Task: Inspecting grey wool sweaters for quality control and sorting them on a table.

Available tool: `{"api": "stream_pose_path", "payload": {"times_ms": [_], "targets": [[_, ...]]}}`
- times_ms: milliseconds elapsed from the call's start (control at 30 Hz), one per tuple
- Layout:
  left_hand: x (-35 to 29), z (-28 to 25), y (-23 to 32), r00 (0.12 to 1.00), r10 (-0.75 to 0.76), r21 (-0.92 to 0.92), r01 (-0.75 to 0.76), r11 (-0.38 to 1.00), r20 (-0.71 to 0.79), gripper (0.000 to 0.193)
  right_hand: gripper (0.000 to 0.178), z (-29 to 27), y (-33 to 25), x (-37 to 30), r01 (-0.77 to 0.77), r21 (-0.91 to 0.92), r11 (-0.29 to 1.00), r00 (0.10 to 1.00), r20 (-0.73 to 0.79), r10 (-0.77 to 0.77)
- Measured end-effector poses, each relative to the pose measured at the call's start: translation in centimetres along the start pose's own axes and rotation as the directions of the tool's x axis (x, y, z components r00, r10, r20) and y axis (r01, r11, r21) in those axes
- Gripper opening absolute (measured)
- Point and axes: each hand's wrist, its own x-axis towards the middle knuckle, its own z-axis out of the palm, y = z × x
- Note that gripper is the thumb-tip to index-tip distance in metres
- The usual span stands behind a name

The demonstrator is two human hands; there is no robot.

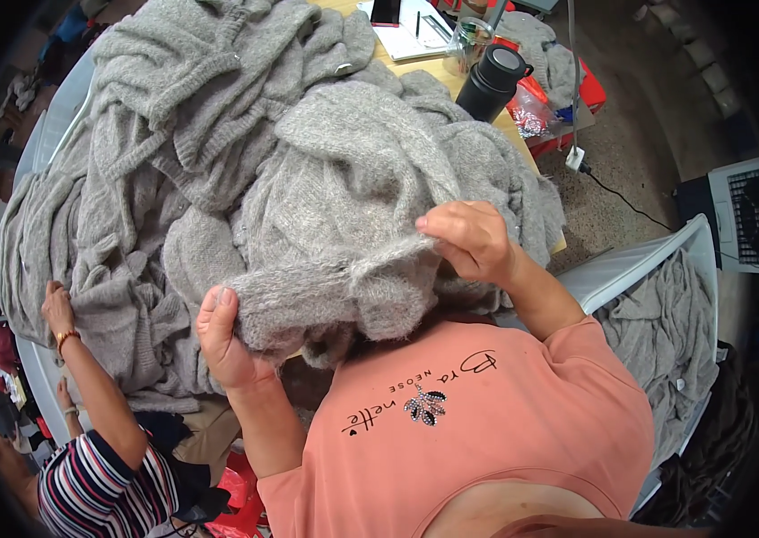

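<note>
A fuzzy grey knitted garment [344,269] is held up close in front of the chest, above the near table edge. The left hand [225,336] is clamped on its lower left hem, thumb over the fabric; the right hand [472,240] is pinched shut on the upper right edge. The table [536,161] is buried under a heap of grey knitwear [200,134]. A black flask [494,82] stands at the far right. A co-worker's hand [58,309] rests on the heap at left. Little free surface is seen.
</note>
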Motion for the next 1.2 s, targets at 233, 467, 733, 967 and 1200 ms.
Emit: {"api": "stream_pose_path", "payload": {"times_ms": [233, 467, 733, 967, 1200], "targets": [[-0.3, 3.4, -2.0, 0.998, -0.024, 0.198, 0.013, 0.980, 0.052, 0.006, 0.029, 0.4, -3.5, 3.1, 0.186, 0.054, 0.981, 0.982, -0.030, -0.185], [-0.3, 4.8, -3.7, 0.958, -0.174, 0.213, 0.125, 0.969, 0.228, 0.006, 0.020, 3.3, -3.9, 4.5, 0.347, -0.136, 0.928, 0.932, -0.063, -0.357], [-0.5, 3.5, -4.2, 0.982, -0.060, 0.414, -0.021, 0.910, 0.182, 0.004, 0.018, 4.1, -3.3, 4.1, 0.325, -0.115, 0.939, 0.946, 0.013, -0.325], [-0.6, 2.8, -4.3, 0.949, 0.147, 0.611, -0.293, 0.735, 0.278, 0.010, 0.020, 5.4, -2.3, 4.5, 0.041, 0.331, 0.943, 0.995, 0.071, -0.068], [-0.7, 2.6, -3.8, 0.942, 0.166, 0.632, -0.319, 0.706, 0.291, 0.010, 0.027, 5.7, -1.9, 4.4, -0.047, 0.458, 0.887, 0.984, 0.176, -0.038]]}}
